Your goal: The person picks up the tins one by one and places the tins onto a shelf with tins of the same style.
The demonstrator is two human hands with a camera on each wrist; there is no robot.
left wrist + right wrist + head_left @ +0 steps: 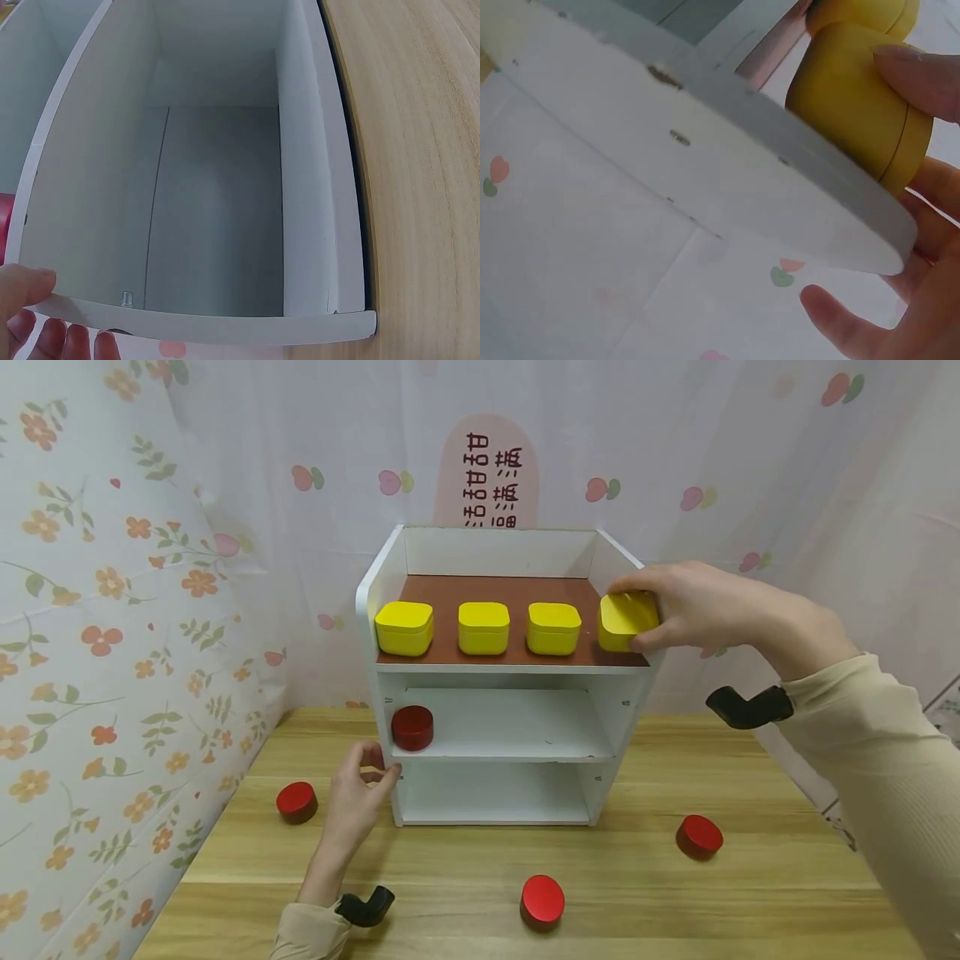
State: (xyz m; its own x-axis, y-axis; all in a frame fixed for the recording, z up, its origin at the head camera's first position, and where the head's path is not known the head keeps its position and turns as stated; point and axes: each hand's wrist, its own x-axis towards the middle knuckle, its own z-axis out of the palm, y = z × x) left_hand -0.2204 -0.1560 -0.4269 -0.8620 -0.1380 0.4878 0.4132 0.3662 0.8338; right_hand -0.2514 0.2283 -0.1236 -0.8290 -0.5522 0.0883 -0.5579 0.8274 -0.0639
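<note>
At the right end of the top of a white shelf unit (510,670), my right hand (701,606) pinches a yellow box (624,622) with rounded corners. The box looks slightly tilted, and in the right wrist view the thumb (922,79) lies on it beside the side panel. Three similar yellow boxes, among them the nearest one (553,628), stand in a row to its left. My left hand (360,793) grips the left side panel, thumb at its front edge and fingers outside. Close to that hand, a red round container (412,728) sits on the middle shelf.
On the wooden table (450,877) lie three more red round containers: one at left (297,802), one in front (542,902) and one at right (699,837). A patterned curtain (322,527) hangs behind and to the left of the shelf unit.
</note>
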